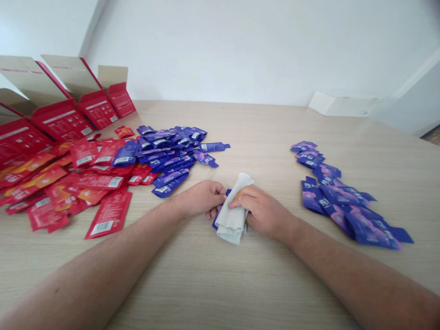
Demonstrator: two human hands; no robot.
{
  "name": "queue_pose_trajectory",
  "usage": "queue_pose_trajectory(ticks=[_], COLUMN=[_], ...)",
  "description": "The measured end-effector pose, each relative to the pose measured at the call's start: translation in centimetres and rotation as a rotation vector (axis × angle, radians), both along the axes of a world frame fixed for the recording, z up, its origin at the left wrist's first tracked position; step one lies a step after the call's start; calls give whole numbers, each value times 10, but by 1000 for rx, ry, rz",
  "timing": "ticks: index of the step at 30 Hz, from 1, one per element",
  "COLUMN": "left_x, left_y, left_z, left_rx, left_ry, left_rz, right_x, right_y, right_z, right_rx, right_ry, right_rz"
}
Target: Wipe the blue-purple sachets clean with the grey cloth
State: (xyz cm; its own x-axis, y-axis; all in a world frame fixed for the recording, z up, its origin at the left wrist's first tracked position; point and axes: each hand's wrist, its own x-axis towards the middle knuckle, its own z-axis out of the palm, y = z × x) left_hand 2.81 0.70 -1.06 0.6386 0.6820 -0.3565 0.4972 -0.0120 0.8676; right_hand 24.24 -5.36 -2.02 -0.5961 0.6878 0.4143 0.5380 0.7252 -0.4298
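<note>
My left hand [202, 198] and my right hand [261, 210] meet at the middle of a wooden table [213, 275]. The left hand's fingers are curled round the edge of a blue sachet [217, 221], which is mostly hidden. My right hand is closed on a folded white cloth [234, 215] that lies over that sachet. A heap of blue sachets [173, 153] lies to the upper left of my hands. A row of blue sachets [343, 199] runs down the table to the right.
Several red sachets [68, 183] are spread at the far left. Open red cartons [65, 110] stand behind them at the back left. A white box [340, 104] rests at the back right by the wall.
</note>
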Motion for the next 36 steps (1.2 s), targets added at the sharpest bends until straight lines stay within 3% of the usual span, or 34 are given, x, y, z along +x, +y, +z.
queue_pose_trajectory(ticks=[2, 7, 12, 17, 28, 36], left_x=[0, 1, 1, 0, -1, 1], left_y=[0, 0, 1, 1, 1, 2], left_z=[0, 0, -1, -2, -1, 0], left_rx=[-6, 4, -5, 1, 28, -4], left_ry=[1, 12, -5, -7, -10, -21], left_rz=[1, 13, 1, 11, -8, -30], right_x=[0, 2, 0, 3, 6, 1], right_y=[0, 1, 0, 4, -1, 7], right_z=[0, -1, 1, -2, 14, -4], right_rx=[-2, 2, -13, -5, -66, 0], right_ry=[-2, -2, -24, -19, -81, 39], right_rz=[27, -73, 14, -89, 122, -80])
